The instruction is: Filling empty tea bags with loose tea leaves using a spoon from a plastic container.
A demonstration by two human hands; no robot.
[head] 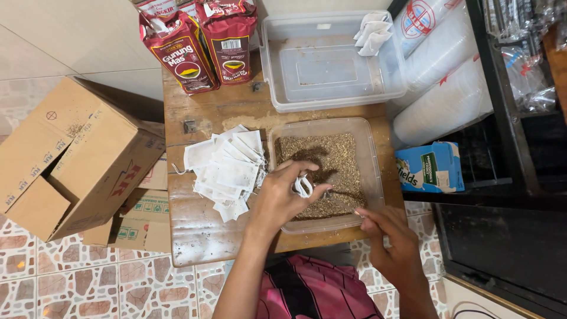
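My left hand (283, 198) pinches a small white filter bag (303, 186) held open over a clear plastic tub (373, 168) of loose brown tea leaves (339, 159). My right hand (393, 236) is at the tub's near right corner, fingers closed on a thin spoon handle (342, 195) whose tip lies in the leaves. A pile of several empty white filter bags (227, 168) lies on the wooden table (195, 230) just left of the tub.
An empty clear tub (283, 82) with a few white bags (372, 32) in its corner stands behind. Two dark red tea packets (204, 44) stand at the table's back left. A cardboard box (71, 156) sits left on the tiled floor. Stacked white cups (443, 88) and a blue carton (428, 168) lie right.
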